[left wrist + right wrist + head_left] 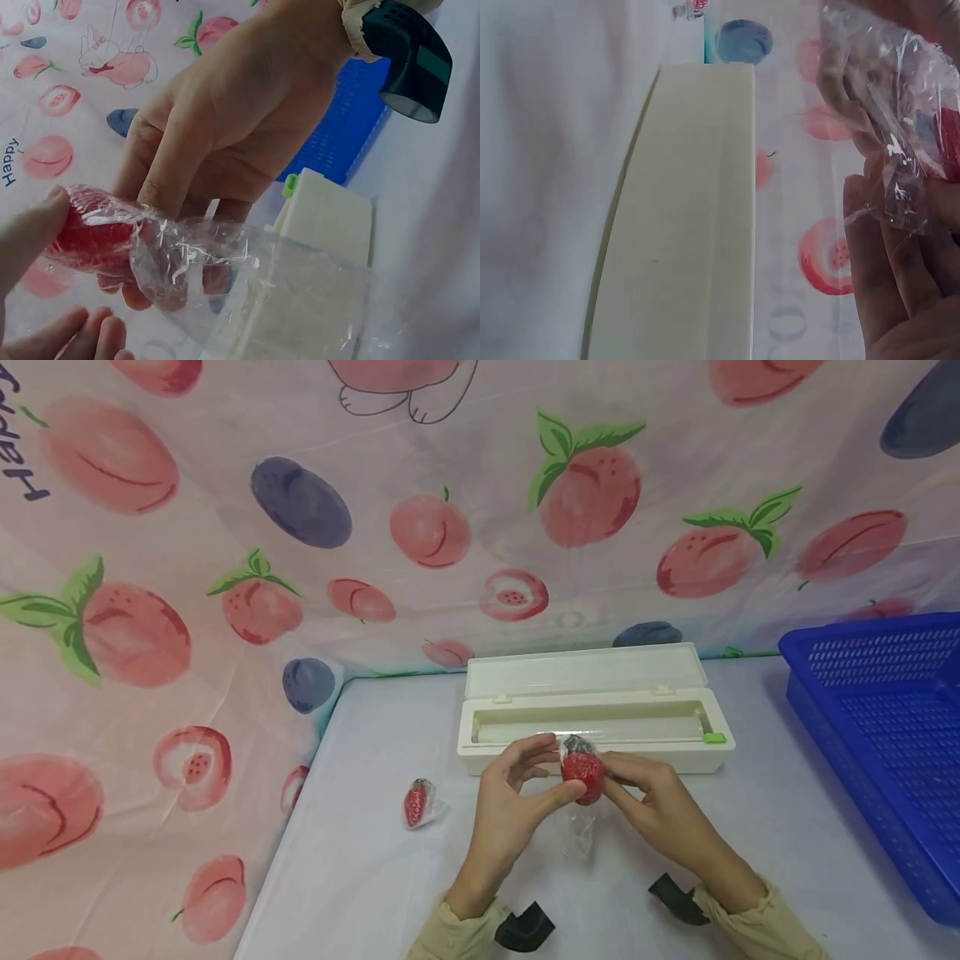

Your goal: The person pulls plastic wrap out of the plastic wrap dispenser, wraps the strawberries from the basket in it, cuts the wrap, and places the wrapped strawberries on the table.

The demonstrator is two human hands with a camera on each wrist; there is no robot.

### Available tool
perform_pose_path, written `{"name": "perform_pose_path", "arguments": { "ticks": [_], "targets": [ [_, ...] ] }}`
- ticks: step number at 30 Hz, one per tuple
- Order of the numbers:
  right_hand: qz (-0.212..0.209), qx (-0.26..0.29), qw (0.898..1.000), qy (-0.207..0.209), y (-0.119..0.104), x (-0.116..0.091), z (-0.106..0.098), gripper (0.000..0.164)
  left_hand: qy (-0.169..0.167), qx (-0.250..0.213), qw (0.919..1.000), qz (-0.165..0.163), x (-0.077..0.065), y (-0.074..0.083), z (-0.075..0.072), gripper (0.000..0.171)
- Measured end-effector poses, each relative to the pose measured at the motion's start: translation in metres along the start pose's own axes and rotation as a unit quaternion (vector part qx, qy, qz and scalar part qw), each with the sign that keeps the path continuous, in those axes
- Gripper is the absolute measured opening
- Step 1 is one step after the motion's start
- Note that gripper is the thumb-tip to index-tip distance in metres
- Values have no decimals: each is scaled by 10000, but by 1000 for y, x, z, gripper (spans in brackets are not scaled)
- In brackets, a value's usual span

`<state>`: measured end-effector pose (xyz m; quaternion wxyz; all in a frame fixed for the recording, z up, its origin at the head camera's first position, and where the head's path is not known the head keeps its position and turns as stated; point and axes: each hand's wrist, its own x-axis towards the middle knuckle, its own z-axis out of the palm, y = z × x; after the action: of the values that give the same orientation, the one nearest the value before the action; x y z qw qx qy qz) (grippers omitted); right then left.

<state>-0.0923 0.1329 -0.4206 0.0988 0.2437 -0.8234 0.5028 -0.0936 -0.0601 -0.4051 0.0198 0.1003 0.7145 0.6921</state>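
Observation:
A red strawberry point(582, 777) in clear cling film is held up in front of the white cling film dispenser point(592, 760). My left hand point(504, 806) grips it, its thumb pressed on the red side in the head view. The right hand point(663, 806) pinches the gathered film point(154, 217) close against the fruit. A loose tail of cling film point(581, 833) hangs below the strawberry; in the left wrist view it spreads wide and crinkled. The right wrist view shows crumpled film point(900, 150) among the fingers, with part of the hands cut off.
The dispenser's lid point(585, 670) stands raised, with a film roll point(592, 729) inside and a green slider point(714, 738) at the right end. Another wrapped strawberry point(416, 803) lies left on the white table point(352, 877). A blue basket point(847, 760) is at the right.

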Motion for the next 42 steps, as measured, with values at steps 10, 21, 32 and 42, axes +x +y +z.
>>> {"name": "perform_pose_path", "arguments": {
  "ticks": [10,21,32,42],
  "targets": [
    [168,-11,9996,-229,3,0,2,29,-394,19,9992,47,0,0,-1,32],
    [460,346,9971,-492,-2,-1,2,32,237,-178,9994,155,2,-1,-8,37],
    [-111,-184,9997,70,-6,-4,19,35,713,-532,9960,77,1,0,-6,42],
    [-554,-368,9978,-73,1,-2,16,30,318,-702,9969,-163,1,3,-11,37]
  ]
}}
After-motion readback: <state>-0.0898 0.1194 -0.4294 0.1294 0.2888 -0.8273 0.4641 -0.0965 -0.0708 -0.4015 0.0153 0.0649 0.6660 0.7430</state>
